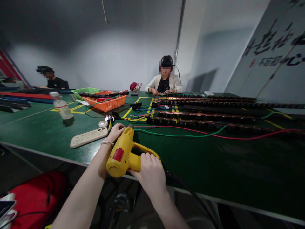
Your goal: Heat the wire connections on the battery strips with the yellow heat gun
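- Head view: we have the right hand (152,173) wrapped firmly round the handle of the yellow heat gun (121,156).
- Gun sits left of and ahead of that grip, nozzle pointing away from us.
- Left hand (116,131) is just beside the nozzle end; fingers partly hidden, so we can't tell what they hold.
- We'd keep those fingers out of the nozzle's line, wrist steady, and heat off the phone (89,137) and white case (103,123) left of the grip.
- Gun: rounded, hard-looking plastic, looped handle, red label.
- Red wire (181,128) and green wire (176,135), beyond the grip: thin, bendy, smooth-coated.
- Strips (181,122) farther out: long, black, copper-coloured edges.
- Table (190,165) under it all: smooth, green, slightly shiny.
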Motion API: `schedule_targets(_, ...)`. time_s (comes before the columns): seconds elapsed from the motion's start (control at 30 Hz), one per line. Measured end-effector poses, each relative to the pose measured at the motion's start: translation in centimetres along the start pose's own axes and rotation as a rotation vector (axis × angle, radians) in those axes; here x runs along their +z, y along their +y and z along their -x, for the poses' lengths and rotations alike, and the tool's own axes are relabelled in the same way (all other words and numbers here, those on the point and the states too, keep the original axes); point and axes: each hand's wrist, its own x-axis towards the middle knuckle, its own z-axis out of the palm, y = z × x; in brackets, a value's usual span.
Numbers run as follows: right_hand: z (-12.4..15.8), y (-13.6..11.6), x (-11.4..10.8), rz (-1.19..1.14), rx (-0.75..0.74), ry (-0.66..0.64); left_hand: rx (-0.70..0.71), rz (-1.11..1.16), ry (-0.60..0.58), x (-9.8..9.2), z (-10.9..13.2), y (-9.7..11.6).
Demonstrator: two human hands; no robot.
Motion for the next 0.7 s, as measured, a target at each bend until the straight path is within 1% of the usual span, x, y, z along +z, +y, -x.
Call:
schedule_targets(0.17,0.0,0.3,0.1,-0.023,-0.015,-0.014,-0.093,0.085,0.034,-0.1,0.3,0.7)
schedule_targets(0.37,-0.1,1.9,-0.2,-0.070,-0.029,-0.074,-0.167,0.098,0.023,-0.1,0.5,1.4)
schedule_targets(0.47,0.1,2.9,-0.5,-0.057,-0.018,-0.081,-0.156,0.091,0.039,0.1,0.3,1.3)
schedule_targets(0.6,0.7,4.4,-0.9,-0.026,0.018,-0.043,-0.133,0.082,0.078,0.3,0.1,0.9)
schedule_targets(0.7,1.2,5.6,-1.3,-0.009,0.041,-0.041,-0.144,0.085,0.090,0.5,0.0,0.8)
